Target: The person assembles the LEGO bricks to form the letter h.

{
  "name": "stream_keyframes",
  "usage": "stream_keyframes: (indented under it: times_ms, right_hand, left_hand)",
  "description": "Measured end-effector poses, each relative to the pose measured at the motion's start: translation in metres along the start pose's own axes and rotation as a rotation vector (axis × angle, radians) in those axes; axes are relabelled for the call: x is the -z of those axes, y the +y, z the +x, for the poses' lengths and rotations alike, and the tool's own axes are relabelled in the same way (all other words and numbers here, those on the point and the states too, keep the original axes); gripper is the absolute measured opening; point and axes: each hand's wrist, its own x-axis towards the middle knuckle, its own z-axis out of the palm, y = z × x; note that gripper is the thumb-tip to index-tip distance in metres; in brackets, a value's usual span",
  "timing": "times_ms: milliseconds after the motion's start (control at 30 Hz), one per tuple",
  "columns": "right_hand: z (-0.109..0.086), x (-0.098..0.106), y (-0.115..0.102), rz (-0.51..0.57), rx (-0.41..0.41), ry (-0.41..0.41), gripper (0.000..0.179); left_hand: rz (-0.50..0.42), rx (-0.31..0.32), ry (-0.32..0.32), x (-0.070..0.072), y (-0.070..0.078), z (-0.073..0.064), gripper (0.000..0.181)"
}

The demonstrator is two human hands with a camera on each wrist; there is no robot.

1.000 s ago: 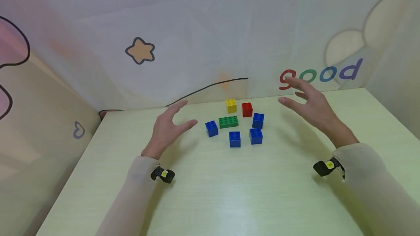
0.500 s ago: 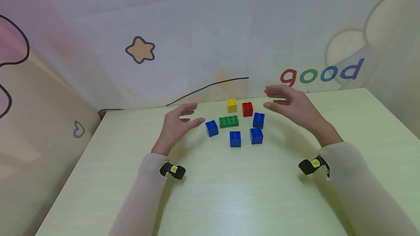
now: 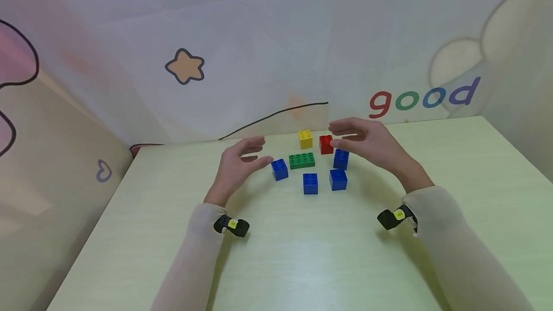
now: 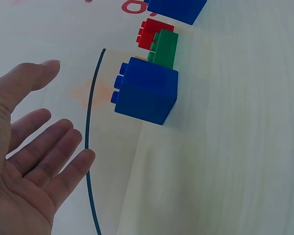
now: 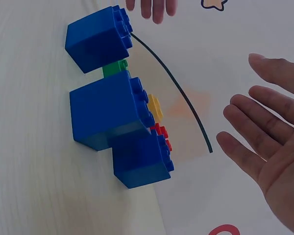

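My left hand [image 3: 235, 166] hovers left of the brick group with fingers spread and nothing in it; the leftmost blue brick [image 3: 280, 170] lies just off its thumb tip. Over the right side of the group my right hand [image 3: 371, 145] hangs, also holding nothing, its thumb near the red brick [image 3: 326, 145] and partly above the right-hand blue brick [image 3: 341, 160]. A long green brick [image 3: 302, 161] lies in the middle, a yellow brick [image 3: 305, 139] behind it. Two more blue bricks, the front blue brick [image 3: 310, 184] and its neighbour [image 3: 338, 180], stand nearest me.
The pale table [image 3: 285, 263] runs up to a printed cloth backdrop [image 3: 268, 52] just behind the bricks. Side panels of cloth [image 3: 56, 167] rise at the left and right. A black wrist camera [image 3: 232, 225] sits on each sleeve cuff.
Both hands have come inward toward the bricks. The right hand moved left and slightly down until it hangs over the right side of the group; the left moved slightly right. The bricks have stayed put.
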Motion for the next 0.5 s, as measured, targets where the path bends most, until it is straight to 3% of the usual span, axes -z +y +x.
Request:
stream_keyframes:
  times_ms: [500]
  right_hand:
    - [-0.001, -0.014, -0.002, 0.011, -0.021, -0.067, 0.044]
  left_hand:
    - [-0.064, 0.016, -0.042, -0.007, -0.007, -0.004, 0.055]
